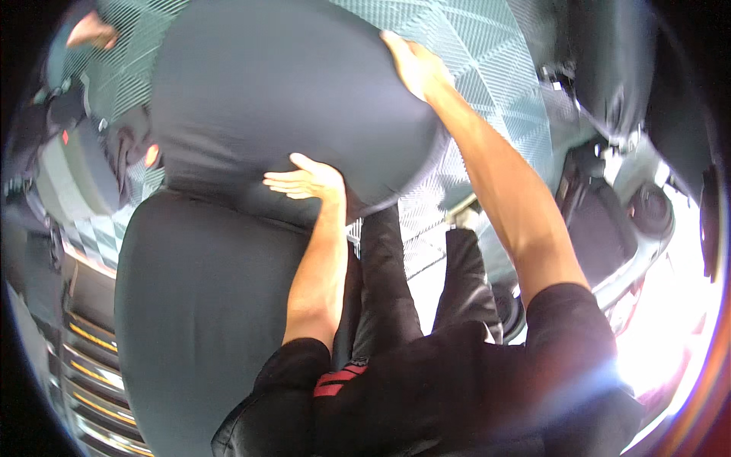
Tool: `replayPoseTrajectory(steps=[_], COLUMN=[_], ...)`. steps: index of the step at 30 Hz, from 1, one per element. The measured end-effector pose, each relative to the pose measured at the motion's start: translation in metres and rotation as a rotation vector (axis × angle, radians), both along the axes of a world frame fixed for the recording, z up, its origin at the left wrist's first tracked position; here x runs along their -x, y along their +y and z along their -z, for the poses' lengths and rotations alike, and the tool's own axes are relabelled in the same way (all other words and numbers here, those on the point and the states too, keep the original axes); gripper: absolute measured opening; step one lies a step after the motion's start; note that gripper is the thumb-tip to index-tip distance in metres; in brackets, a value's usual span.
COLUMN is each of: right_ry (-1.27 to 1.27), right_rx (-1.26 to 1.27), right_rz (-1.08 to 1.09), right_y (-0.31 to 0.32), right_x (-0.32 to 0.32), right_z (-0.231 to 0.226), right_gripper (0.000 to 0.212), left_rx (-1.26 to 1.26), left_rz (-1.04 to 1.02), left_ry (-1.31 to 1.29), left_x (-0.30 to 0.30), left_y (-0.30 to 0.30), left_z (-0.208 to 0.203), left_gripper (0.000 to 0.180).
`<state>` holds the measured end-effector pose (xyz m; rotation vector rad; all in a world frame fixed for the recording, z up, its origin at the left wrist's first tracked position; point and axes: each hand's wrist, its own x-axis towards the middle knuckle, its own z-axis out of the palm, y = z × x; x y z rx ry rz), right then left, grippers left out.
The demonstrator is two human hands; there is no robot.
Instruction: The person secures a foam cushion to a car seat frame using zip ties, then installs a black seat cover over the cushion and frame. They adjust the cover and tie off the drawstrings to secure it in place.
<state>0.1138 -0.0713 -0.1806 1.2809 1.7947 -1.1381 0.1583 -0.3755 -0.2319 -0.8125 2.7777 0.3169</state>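
Observation:
A large padded seat part under smooth black stretch fabric (297,91) fills the upper middle, its right edge rounded. Over its near part is my left hand (308,180), fingers outstretched and thumb apart; whether the palm presses on the fabric cannot be told. My right hand (415,65) lies along the far right edge, fingers extended against the fabric, with some fingertips hidden at the rim. Nothing is gripped in either hand. A second black-covered padded part (205,297) adjoins on the near side, with a fold between the two.
Pale ribbed floor tiles (487,46) run beneath. At far left another person's bare foot or hand (93,32) shows, blurred. Grey and black seat pieces (76,171) lie below it. Shelving with yellow strips (95,373) stands lower left; dark seats (601,221) stand at right.

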Motion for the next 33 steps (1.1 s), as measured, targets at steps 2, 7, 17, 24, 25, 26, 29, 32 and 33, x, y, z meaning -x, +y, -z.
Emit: replayPoseTrajectory(steps=[2,7,17,24,25,26,29,32,33], right_ry=[-0.004,0.345,0.796,0.423,0.430,0.420,0.368,0.336,0.329], right_rx=[0.019,0.062,0.271,0.121,0.256,0.376,0.514,0.552,0.560], right_rz=[0.011,0.507,1.612,1.586,1.716,1.844,1.531,1.540,1.529], right_y=[0.005,0.036,-0.113,-0.149,-0.167,-0.186,-0.171,-0.168,-0.168], right_x=[0.002,-0.047,-0.155,-0.162,-0.159,-0.159,-0.176,-0.172,-0.173], right_z=[-0.014,0.000,0.016,-0.004,-0.011,-0.009,-0.057,-0.057,-0.058], right_gripper=[0.091,0.074,0.072,0.073,0.077,0.080,0.097,0.101,0.102], left_rx=[-0.029,-0.281,-0.001,-0.605,-0.681,-0.646,-0.786,-0.833,-0.872], left_rz=[-0.065,0.042,-0.328,-0.486,-0.529,-0.567,-0.561,-0.248,-0.240], left_ry=[-0.026,-0.130,0.157,-0.253,-0.328,-0.352,-0.460,-0.682,-0.719], left_x=[-0.001,0.004,-0.140,-0.114,-0.098,-0.099,-0.091,-0.112,-0.109], left_y=[0.014,0.008,0.007,-0.009,-0.024,0.011,0.031,0.054,0.039], left_z=[-0.012,-0.078,-0.036,-0.074,-0.083,-0.109,-0.137,-0.123,-0.117], left_gripper=[0.099,0.094,0.084,0.073,0.076,0.082,0.092,0.081,0.076])
